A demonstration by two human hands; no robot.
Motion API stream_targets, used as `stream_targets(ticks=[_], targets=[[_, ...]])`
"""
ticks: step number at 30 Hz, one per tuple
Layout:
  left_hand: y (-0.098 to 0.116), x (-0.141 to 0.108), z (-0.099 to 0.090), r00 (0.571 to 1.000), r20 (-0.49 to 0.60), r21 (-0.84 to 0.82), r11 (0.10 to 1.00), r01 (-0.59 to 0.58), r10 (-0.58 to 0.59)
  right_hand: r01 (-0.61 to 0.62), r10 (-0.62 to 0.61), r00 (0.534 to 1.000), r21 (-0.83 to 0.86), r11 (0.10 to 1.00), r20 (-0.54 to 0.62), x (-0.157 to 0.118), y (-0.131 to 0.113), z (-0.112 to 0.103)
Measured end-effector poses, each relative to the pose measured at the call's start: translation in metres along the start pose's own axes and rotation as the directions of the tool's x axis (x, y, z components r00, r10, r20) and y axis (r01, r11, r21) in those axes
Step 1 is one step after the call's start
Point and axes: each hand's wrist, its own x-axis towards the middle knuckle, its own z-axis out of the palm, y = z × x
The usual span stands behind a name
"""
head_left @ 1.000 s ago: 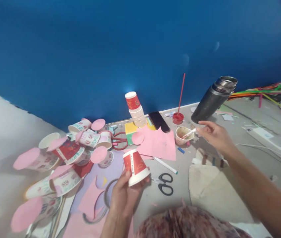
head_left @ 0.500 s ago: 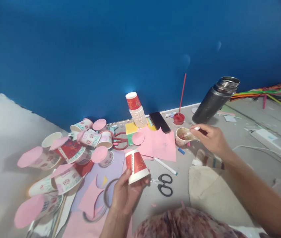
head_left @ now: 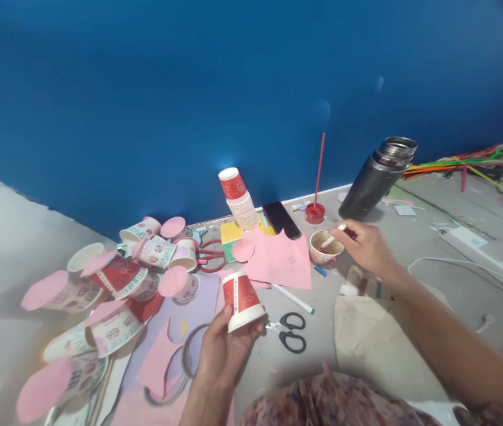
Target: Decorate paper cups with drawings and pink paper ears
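Since a second ago, my right hand (head_left: 364,245) has come closer to the one small cup (head_left: 325,256), and the one white stick (head_left: 331,239) it pinches between thumb and fingers slants down into it. Nearest me is my patterned clothing (head_left: 313,402). Just beyond, my left hand (head_left: 225,349) curls its thumb and fingers around one red paper cup (head_left: 240,299), held up tilted, wider end low. One grey hoop (head_left: 186,355) lies beside that wrist, partly over pink paper.

To the right of the held cup I see one pair of black-handled scissors (head_left: 283,328) and, under my right forearm, one beige pouch (head_left: 367,337). A little farther lie one white marker (head_left: 293,299) with a teal end and one blue cap (head_left: 321,270), near the small cup. One large pink sheet (head_left: 282,260) has one pink disc (head_left: 242,251) at its left edge. On my left is a heap of decorated cups (head_left: 118,328), at least six bearing pink discs; they overlap, so I cannot tell the full count.

Farther back stand one stack of cups (head_left: 241,207), one phone (head_left: 281,219) lying flat, one red pot (head_left: 315,213) with one red stick (head_left: 320,168) upright in it, and one dark bottle (head_left: 364,183), its top open. Behind everything rises one blue wall (head_left: 251,89).
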Motion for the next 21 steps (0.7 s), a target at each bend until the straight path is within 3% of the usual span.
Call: stream_targets(ticks=[3,9,12,21], targets=[[-0.003,0.001,0.000,1.000,-0.001,0.006,1.000,-0.020,0.020,-0.019,0.020,1.000,0.049,0.999,-0.015,0.000,0.002,-0.003],[-0.007,0.008,-0.006,0.997,-0.058,-0.033,0.999,-0.043,0.041,-0.080,0.104,0.979,0.140,0.987,-0.173,0.002,0.004,-0.017],[-0.007,0.008,-0.007,0.999,-0.033,-0.045,0.999,-0.027,0.026,-0.088,0.112,0.979,0.143,0.986,-0.168,0.002,0.004,-0.017],[0.003,-0.004,0.011,1.000,-0.016,-0.043,0.999,0.005,-0.005,-0.113,0.151,0.964,0.179,0.977,-0.217,0.001,-0.003,-0.013]])
